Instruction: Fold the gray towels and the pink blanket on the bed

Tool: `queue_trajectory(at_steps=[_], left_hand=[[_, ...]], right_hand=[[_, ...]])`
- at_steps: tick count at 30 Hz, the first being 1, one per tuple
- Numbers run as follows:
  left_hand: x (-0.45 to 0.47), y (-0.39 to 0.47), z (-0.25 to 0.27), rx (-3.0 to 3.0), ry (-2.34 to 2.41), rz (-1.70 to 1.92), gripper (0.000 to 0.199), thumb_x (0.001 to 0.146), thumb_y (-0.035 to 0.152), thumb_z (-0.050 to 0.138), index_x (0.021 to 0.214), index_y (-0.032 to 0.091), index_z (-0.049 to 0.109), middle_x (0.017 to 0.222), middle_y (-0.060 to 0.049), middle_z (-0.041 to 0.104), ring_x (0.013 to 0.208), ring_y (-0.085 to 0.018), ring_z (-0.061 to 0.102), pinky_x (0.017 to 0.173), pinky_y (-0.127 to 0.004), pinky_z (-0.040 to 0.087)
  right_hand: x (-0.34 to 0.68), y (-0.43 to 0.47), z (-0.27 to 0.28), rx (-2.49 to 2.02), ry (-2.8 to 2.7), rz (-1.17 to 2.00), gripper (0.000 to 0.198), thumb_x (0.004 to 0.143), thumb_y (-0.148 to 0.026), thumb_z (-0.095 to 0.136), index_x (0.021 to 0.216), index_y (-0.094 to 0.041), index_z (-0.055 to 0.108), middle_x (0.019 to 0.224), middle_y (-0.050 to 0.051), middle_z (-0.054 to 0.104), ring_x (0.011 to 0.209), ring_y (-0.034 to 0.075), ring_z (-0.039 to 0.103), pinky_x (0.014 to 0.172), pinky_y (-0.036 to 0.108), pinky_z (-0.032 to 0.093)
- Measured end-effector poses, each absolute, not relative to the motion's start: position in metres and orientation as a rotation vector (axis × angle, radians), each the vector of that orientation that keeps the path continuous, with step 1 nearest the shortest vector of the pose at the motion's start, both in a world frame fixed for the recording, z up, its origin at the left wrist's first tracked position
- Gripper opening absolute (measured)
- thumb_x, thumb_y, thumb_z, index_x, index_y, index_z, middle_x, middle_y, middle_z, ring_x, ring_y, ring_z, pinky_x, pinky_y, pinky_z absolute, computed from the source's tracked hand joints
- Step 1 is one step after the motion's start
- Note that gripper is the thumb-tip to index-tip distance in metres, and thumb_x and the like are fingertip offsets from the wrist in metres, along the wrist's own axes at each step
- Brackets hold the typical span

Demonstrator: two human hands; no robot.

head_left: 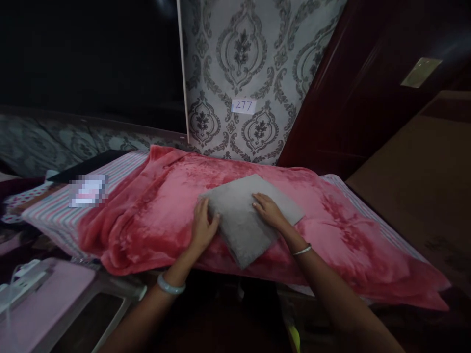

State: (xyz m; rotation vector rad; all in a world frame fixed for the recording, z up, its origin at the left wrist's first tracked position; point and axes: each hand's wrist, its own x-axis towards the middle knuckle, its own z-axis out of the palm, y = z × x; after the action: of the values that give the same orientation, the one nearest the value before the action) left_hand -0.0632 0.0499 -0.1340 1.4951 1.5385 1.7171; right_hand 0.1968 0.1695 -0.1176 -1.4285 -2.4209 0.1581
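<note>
A grey folded cloth lies turned at an angle on a pink and red plush blanket. My left hand rests at the cloth's left corner, its thumb apart from the fingers and touching the edge. Across the top of the cloth, right of its middle, my right hand lies flat with the fingers stretched out. Neither hand has closed around anything. A pale bangle is on my left wrist and a thin bracelet on my right.
A striped sheet shows under the blanket, with a blurred-out phone-like object on it. A large dark screen stands behind on the left. At right is a cardboard box. A power strip sits on a pink surface at lower left.
</note>
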Motion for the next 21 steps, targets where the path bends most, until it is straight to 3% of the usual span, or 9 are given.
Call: queue_trajectory(at_steps=[3,7,10,14,21], left_hand=[[-0.055,0.067,-0.12,1.684,1.516,1.563,0.067,0.07,0.04,0.08,0.131,0.017,0.064,0.148,-0.019,0.054,0.149,-0.039,0.035,0.128,-0.054,0.011],[-0.045,0.086,-0.116,1.92,1.695,1.298,0.075,0.068,0.044,0.082,0.134,0.014,0.064,0.154,-0.025,0.047,0.153,-0.047,0.025,0.126,-0.062,0.003],[-0.044,0.087,-0.125,2.11,1.886,0.88,0.076,0.08,0.053,0.072,0.145,0.018,0.056,0.162,-0.022,0.038,0.155,-0.047,0.019,0.123,-0.069,0.007],[-0.044,0.081,-0.131,2.218,2.017,0.481,0.075,0.092,0.06,0.055,0.156,0.025,0.043,0.168,-0.019,0.027,0.156,-0.044,0.015,0.122,-0.068,0.014],[-0.044,0.08,-0.129,2.252,2.073,0.439,0.075,0.09,0.057,0.061,0.155,0.026,0.045,0.167,-0.02,0.027,0.155,-0.045,0.021,0.122,-0.068,0.02]], right_hand=[[0.171,0.189,-0.107,-1.519,-2.456,0.184,0.058,0.105,-0.046,0.036,0.159,-0.023,0.041,0.163,0.008,0.039,0.152,0.026,0.033,0.124,0.045,0.029],[0.145,0.214,-0.103,-1.581,-2.517,0.193,0.059,0.107,-0.052,0.031,0.162,-0.031,0.032,0.169,0.006,0.025,0.155,0.03,0.023,0.121,0.056,0.028],[0.142,0.228,-0.108,-1.511,-2.636,0.179,0.06,0.107,-0.055,0.027,0.162,-0.033,0.032,0.17,0.005,0.021,0.156,0.03,0.019,0.122,0.06,0.021],[0.153,0.249,-0.116,-1.454,-2.714,0.2,0.063,0.105,-0.062,0.025,0.162,-0.036,0.03,0.17,0.001,0.022,0.157,0.029,0.016,0.124,0.059,0.017],[0.179,0.303,-0.117,-1.659,-2.641,0.262,0.064,0.104,-0.059,0.026,0.163,-0.034,0.027,0.171,0.0,0.018,0.157,0.03,0.014,0.123,0.06,0.019]])
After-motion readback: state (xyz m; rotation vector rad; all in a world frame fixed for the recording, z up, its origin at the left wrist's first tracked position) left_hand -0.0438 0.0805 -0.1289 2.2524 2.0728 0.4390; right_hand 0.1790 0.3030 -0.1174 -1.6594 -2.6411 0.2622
